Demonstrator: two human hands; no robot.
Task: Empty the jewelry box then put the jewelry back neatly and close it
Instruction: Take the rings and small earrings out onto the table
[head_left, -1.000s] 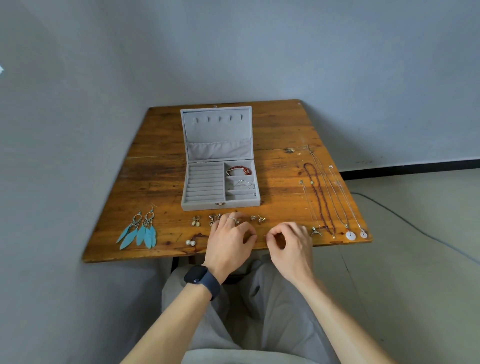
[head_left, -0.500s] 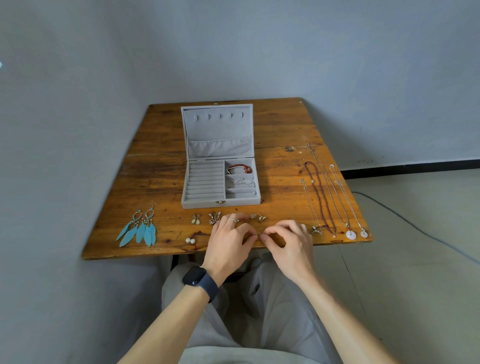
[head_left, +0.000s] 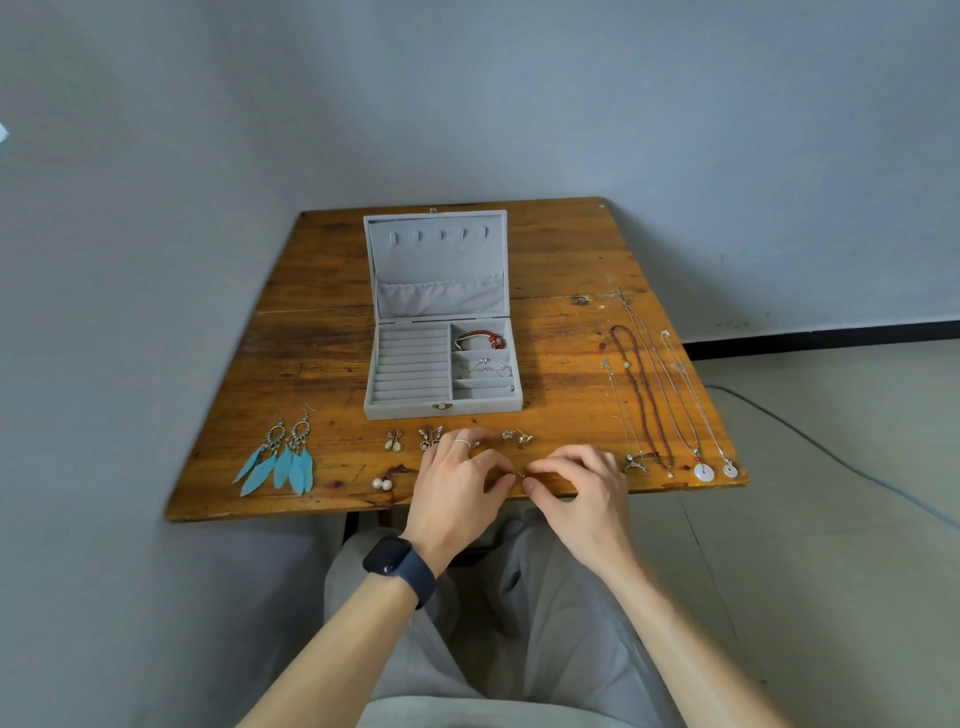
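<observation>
- The small metal piece (head_left: 518, 474) between the two hands is too tiny to identify; only a thin glint shows where the fingertips meet.
- The left hand (head_left: 457, 493) and right hand (head_left: 584, 493) both have curled fingers, and each pinches that piece from its own side, at the near edge of the table (head_left: 322, 364).
- The left hand covers part of the row of jewelry just beyond it, and a ring (head_left: 461, 442) sits on one of its fingers.
- A dark watch (head_left: 400, 569) is on the left wrist.
- The jewelry box (head_left: 441, 410) stands open just beyond the hands at the table's middle, apart from them, with its lid (head_left: 436, 260) raised on the far side.
- Inside the box, a red bracelet (head_left: 480, 340) lies in the far right compartment and a silver bracelet (head_left: 488, 368) in the one nearer.
- A speck in the nearest right compartment cannot be made out.
- Feather earrings (head_left: 280, 462) lie near left and pearl studs (head_left: 382, 484) beside the left hand.
- Small earrings (head_left: 394, 440) lie in front of the box.
- Necklaces (head_left: 654, 400) stretch along the right side.
</observation>
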